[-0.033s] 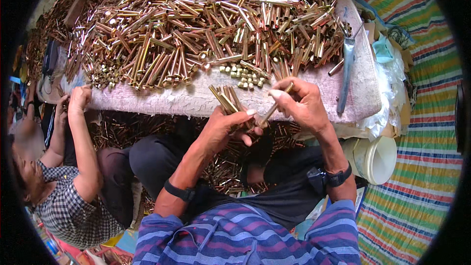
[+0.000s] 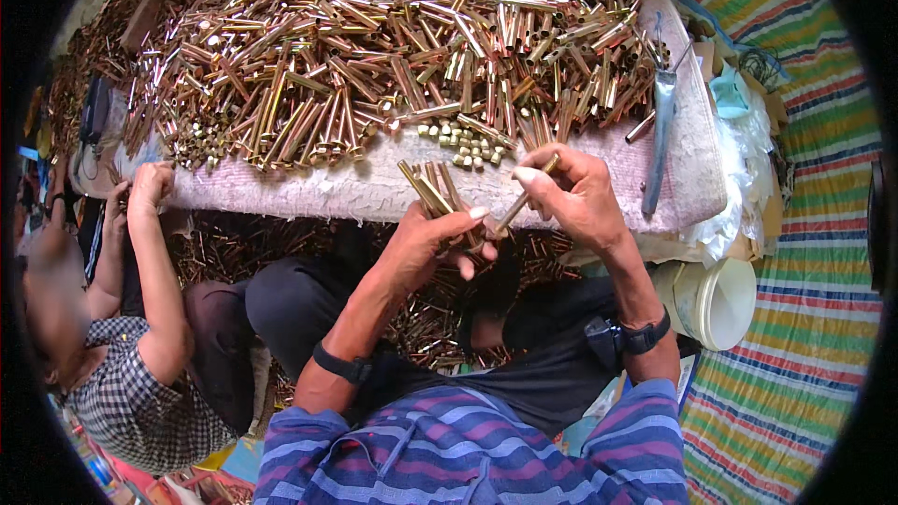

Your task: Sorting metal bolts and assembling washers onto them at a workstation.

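My left hand (image 2: 421,245) is closed around a small bunch of brass-coloured metal tubes (image 2: 431,191), their ends pointing up and away from me. In my right hand (image 2: 582,198), thumb and fingers pinch a single metal tube (image 2: 527,194) that slants down toward the left fingertips. Whether its lower end touches anything there is too small to tell. Just beyond both hands, a cluster of small pale-gold caps (image 2: 465,142) lies on the cloth-covered work surface (image 2: 309,194). Behind them spreads a large heap of similar tubes (image 2: 374,47), some with capped ends.
A grey-handled tool (image 2: 660,140) lies at the surface's right edge, near clear plastic bags (image 2: 734,173). Below stands a white bucket (image 2: 728,304) on a striped sheet (image 2: 814,318). At left sits a co-worker in a checked shirt (image 2: 154,393). More tubes (image 2: 426,327) lie underneath.
My right hand and its tube have shifted very slightly upward. The co-worker's head has turned a little. My left hand stays in nearly the same place.
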The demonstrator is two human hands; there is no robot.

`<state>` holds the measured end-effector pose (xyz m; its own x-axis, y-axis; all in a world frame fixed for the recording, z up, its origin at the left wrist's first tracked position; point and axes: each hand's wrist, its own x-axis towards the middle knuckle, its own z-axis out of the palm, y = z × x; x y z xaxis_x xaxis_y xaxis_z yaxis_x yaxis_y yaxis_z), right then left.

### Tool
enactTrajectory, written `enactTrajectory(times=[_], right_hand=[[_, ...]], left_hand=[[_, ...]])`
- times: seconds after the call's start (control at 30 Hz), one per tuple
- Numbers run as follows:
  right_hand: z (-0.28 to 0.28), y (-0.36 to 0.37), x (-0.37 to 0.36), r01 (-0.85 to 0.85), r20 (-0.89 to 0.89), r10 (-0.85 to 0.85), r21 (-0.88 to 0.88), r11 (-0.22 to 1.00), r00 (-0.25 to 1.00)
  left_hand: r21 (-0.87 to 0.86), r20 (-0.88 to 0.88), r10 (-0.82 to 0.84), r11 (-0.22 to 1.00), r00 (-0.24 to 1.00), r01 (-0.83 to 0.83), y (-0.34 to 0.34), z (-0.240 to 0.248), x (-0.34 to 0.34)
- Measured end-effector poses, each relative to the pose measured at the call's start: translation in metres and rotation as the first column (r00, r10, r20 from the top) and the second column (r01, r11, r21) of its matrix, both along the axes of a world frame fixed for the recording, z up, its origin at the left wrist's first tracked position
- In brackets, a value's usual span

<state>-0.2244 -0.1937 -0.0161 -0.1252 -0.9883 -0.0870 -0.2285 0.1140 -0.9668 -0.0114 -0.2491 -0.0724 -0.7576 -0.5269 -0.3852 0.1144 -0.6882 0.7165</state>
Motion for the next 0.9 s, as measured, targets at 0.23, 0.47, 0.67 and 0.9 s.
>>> enactTrajectory(times=[0.23,0.47,0.67,0.9], right_hand=[[-0.008,-0.004,0.004,-0.01,-0.029,0.011,0.017,1.0,1.0],[-0.009,-0.009,0.014,-0.029,-0.029,0.029,-0.004,1.0,0.999],[-0.006,-0.016,0.007,-0.016,0.024,0.015,0.029,0.999,1.0],[-0.034,-0.032,-0.01,0.069,-0.485,-0.146,-0.173,0.983,0.862]], left_hand=[[-0.044,0.046,0.065,0.997,0.997,-0.063,0.0,0.004,0.003],[-0.051,0.074,0.029,0.998,0.997,-0.025,0.002,0.013,0.008],[-0.095,0.111,0.077,0.993,0.991,-0.066,0.0,0.013,0.014],[-0.121,0.154,0.155,0.983,0.976,-0.137,-0.004,0.006,0.018]])
